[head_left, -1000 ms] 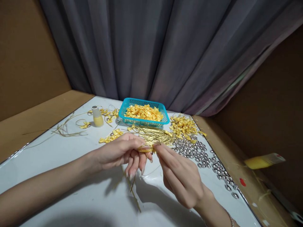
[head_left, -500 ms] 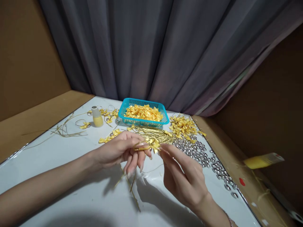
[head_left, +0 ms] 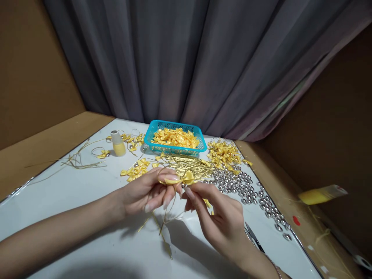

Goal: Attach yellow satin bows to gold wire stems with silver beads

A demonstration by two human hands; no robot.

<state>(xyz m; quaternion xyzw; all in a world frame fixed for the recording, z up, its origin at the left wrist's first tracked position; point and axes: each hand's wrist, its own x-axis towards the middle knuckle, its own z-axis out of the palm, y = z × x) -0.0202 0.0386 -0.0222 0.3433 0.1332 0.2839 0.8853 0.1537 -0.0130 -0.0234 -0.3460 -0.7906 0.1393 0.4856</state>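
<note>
A yellow ribbon bow [head_left: 188, 177] is pinched between the thumb and fingers of my left hand [head_left: 151, 190], above the middle of the table. Thin gold cord [head_left: 173, 203] hangs beneath the bow, and a small silver bead [head_left: 183, 185] shows at its centre. My right hand [head_left: 219, 211] is closed, its thumb and forefinger pressed together just beneath the bow's right side; what lies between those fingertips is hidden. Below the hands, loose gold cord pieces [head_left: 161, 228] lie on the white table [head_left: 116, 248].
Behind the hands stands a blue basket [head_left: 151, 146] of yellow bows, with gold cords [head_left: 188, 164] in front. More bows [head_left: 223, 153] and silver beads [head_left: 232, 182] lie rightward. A bottle [head_left: 118, 144] stands at left. Scissors [head_left: 253, 236] lie beside my right wrist.
The bow has turned so its loop faces me more plainly. My right hand has shifted slightly left and down, uncovering the scissors and a few bows behind it.
</note>
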